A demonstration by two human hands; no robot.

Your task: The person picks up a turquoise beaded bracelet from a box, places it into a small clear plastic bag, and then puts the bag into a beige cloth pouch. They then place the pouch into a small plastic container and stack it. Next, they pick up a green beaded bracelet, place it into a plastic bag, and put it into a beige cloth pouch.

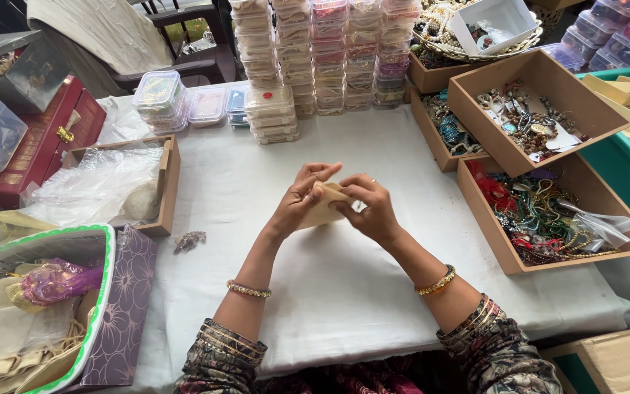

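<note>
Both my hands meet over the middle of a table covered in white cloth (344, 292). Between them is a small tan, flat pouch-like piece (324, 207). My left hand (302, 198) grips its left side with fingers curled over the top edge. My right hand (370, 208) pinches its right side, a ring on one finger. Each wrist wears a gold bangle. Most of the tan piece is hidden by my fingers.
Open brown boxes of mixed jewellery stand at the right (548, 219) (530, 117). Stacks of clear plastic containers (329, 55) line the far edge. A wooden tray with crumpled plastic (122, 182) and a green-rimmed basket of cloth pouches (30, 306) sit at the left.
</note>
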